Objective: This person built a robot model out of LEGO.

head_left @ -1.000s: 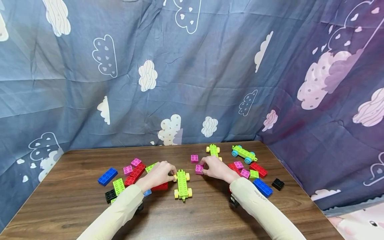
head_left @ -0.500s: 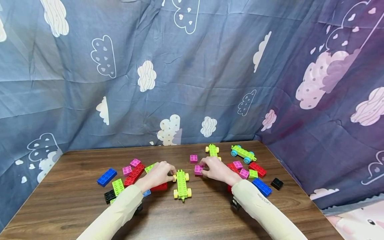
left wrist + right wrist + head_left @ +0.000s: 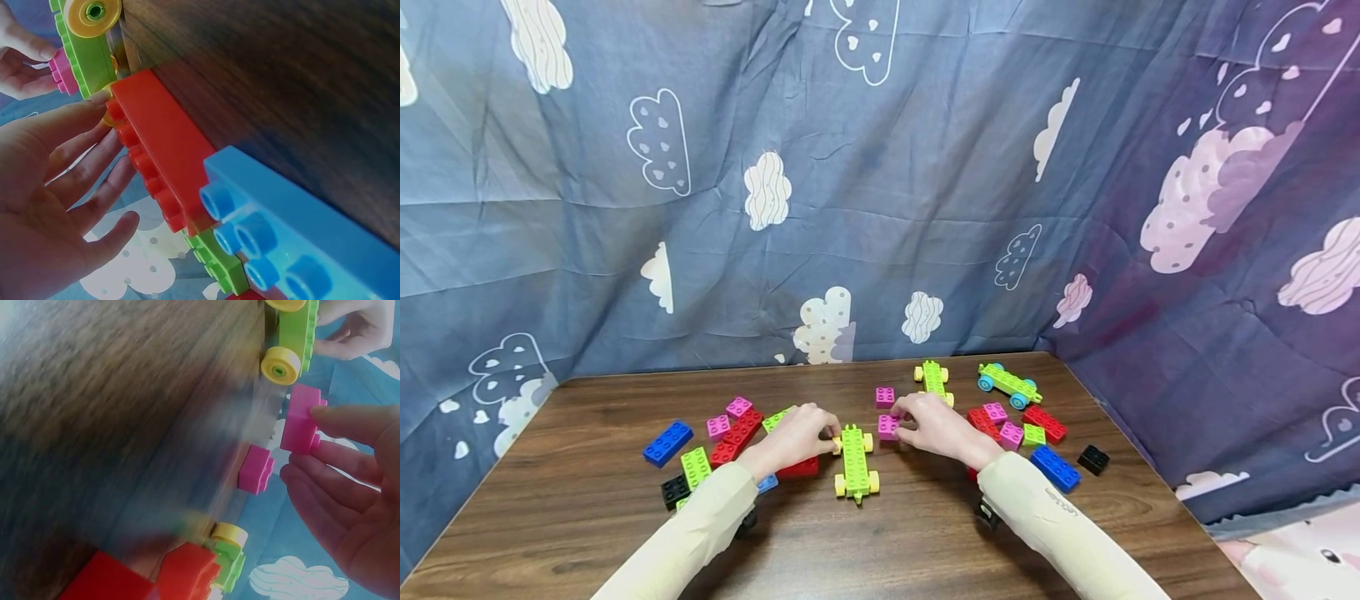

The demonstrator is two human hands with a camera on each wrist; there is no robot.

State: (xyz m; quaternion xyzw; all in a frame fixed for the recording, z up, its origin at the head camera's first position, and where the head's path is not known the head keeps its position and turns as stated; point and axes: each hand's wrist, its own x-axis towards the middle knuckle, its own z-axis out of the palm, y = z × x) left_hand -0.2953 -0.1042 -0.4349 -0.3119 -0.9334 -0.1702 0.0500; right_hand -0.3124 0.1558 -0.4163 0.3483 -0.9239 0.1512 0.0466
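Note:
A lime-green toy car base [image 3: 854, 462] with yellow wheels stands mid-table. My left hand [image 3: 797, 437] is at its far left wheel, thumb and a fingertip on the yellow wheel [image 3: 111, 112]; the other fingers extend loosely in the left wrist view. My right hand [image 3: 932, 425] pinches a pink 2x2 brick [image 3: 887, 427] between thumb and index finger, to the right of the car base. From the right wrist, that pink brick [image 3: 301, 419] appears studs toward the palm, apart from the car. Another pink brick [image 3: 885, 397] lies just behind it.
Left of the car are a red brick [image 3: 799, 467], a blue brick [image 3: 668, 442], a black brick [image 3: 675, 492] and several others. Behind the right hand stand two more car bases, one yellow-wheeled [image 3: 934, 377], one blue-wheeled [image 3: 1009, 384]. More bricks, including a blue one [image 3: 1056, 468], lie at right.
My right hand has shifted slightly left, and the pink brick has moved with it toward the car base. The left hand and the car base stay in place.

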